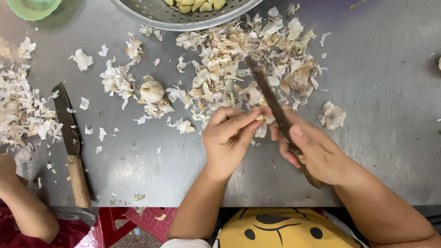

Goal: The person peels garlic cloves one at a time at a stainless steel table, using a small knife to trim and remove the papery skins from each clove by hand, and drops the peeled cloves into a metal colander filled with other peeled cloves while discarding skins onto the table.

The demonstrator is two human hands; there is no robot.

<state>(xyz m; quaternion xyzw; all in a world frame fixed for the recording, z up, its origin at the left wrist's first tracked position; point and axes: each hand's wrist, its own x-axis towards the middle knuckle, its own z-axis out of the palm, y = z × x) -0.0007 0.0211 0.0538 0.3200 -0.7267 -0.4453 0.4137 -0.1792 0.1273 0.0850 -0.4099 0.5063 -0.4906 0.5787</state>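
My left hand [228, 138] pinches a small garlic clove [260, 118] between thumb and fingers over the metal table [381, 138]. My right hand [312, 151] grips a knife [271, 98] with a dark blade and wooden handle; the blade points up and away, its edge against the clove. Just beyond both hands lies a heap of papery garlic skins [248, 59]. A whole garlic bulb [152, 91] sits to the left of the heap.
A metal colander [151, 16] with peeled cloves stands at the top edge. A second knife [71, 142] with a wooden handle lies at the left, beside more skins [20, 115]. Another person's arm [20, 202] is at the bottom left. A green bowl [32, 7] sits top left.
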